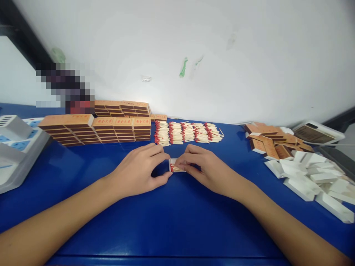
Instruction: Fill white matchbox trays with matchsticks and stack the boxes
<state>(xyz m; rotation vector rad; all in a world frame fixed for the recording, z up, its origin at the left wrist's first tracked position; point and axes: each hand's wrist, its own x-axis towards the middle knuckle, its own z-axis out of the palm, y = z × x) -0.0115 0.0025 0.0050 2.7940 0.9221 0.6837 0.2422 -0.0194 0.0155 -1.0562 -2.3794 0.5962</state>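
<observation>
A small white matchbox tray (pixel 172 161) lies on the blue table between my hands. Red-tipped matches (pixel 176 169) are inside it. My left hand (pixel 138 170) pinches the tray's left end between thumb and fingers. From the right, my right hand (pixel 206 166) reaches over the tray, its fingers closed at the matches and covering the right part. Beyond my hands, loose matches (pixel 188 132) lie in several bundled rows, mostly with red heads to the left.
Stacked orange matchboxes (pixel 111 129) stand at the left, with another stack (pixel 122 107) behind. On the right are a pile of orange match covers (pixel 267 138), white empty trays (pixel 305 179) and a phone-like object (pixel 318 133). A power strip (pixel 30 155) sits far left; a white wall (pixel 222 55) rises behind.
</observation>
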